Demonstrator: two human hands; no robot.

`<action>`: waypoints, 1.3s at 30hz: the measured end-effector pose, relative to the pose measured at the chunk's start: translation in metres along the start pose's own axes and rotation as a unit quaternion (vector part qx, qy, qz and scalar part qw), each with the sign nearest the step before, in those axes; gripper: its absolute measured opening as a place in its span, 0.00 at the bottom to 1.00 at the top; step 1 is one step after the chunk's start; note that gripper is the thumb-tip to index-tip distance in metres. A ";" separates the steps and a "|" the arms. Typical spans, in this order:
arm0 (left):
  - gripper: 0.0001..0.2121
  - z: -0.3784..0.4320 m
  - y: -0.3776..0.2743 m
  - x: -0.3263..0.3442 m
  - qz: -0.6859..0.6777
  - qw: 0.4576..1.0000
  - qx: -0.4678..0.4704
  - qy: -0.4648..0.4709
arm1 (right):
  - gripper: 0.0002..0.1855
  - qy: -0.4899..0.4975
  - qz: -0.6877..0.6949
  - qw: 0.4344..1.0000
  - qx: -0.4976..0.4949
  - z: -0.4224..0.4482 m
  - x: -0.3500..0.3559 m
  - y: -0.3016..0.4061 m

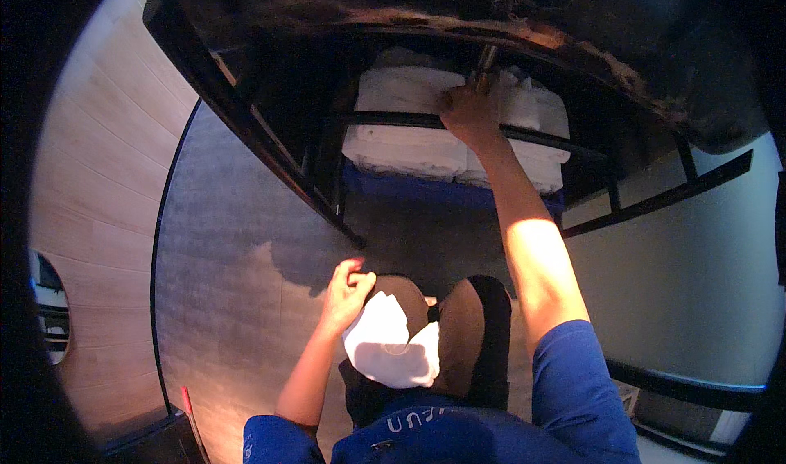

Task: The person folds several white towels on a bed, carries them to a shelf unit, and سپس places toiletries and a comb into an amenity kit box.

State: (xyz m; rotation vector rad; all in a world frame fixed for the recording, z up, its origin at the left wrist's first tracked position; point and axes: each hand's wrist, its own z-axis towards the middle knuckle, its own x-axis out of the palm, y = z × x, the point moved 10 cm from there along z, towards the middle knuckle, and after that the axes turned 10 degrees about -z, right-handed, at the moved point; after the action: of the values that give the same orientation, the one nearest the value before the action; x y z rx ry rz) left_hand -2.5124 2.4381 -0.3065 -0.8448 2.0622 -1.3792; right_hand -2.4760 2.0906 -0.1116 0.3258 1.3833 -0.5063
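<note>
Under the dark counter, my right hand [470, 114] is at the black metal rail [399, 119], close to the lower end of a metal pipe [486, 65]. Its fingers are bent, and shadow hides whether they grip anything. Behind the rail lie stacked, folded white towels [405, 147], with more white cloth [533, 104] to the right. Over my left knee, my left hand [350, 295] holds nothing, its fingers loosely bent and apart. A crumpled white cloth [393, 347] rests across my lap beside that wrist, partly in bright light.
The dark counter edge [552, 37] overhangs the towels. A black frame bar [258, 138] slants down at left, and another rail [663, 200] runs along the right wall. Something blue [399, 184] sits beneath the towels. A red-tipped stick [186, 396] stands lower left by the wood-look wall [104, 218].
</note>
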 end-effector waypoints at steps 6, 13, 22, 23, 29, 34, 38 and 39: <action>0.20 0.005 -0.104 0.035 0.184 0.961 0.204 -0.032 | 0.11 -0.234 0.110 0.964 0.062 -0.024 -0.019 -0.056; 0.29 0.145 -0.200 0.025 0.058 0.945 0.271 -0.173 | 0.15 -0.233 0.589 0.750 0.190 -0.104 0.061 -0.024; 0.26 0.218 -0.177 0.020 -0.134 0.955 0.263 -0.036 | 0.18 -0.128 0.692 0.663 0.254 -0.068 0.100 -0.030; 0.25 0.217 -0.178 0.026 -0.163 0.952 0.257 -0.023 | 0.18 -0.129 0.697 0.664 0.239 -0.068 0.098 -0.032; 0.23 0.216 -0.187 0.042 -0.346 0.911 0.217 0.062 | 0.15 -0.146 0.851 0.451 0.226 -0.083 0.108 -0.018; 0.26 0.225 -0.193 0.053 -0.432 0.867 0.193 0.158 | 0.15 -0.088 0.886 0.409 0.199 -0.062 0.098 -0.023; 0.27 0.223 -0.205 0.055 -0.324 0.881 0.290 0.185 | 0.12 -0.086 0.857 0.459 0.218 -0.055 0.095 -0.026; 0.27 0.220 -0.198 0.069 -0.459 0.834 0.212 0.220 | 0.12 -0.108 0.855 0.459 0.217 -0.064 0.100 -0.030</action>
State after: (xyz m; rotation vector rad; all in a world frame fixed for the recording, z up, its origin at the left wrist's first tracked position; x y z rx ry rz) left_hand -2.3611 2.1957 -0.2038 -1.5080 1.4997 -2.6304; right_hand -2.5352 2.0824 -0.2179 1.7344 0.0777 0.8572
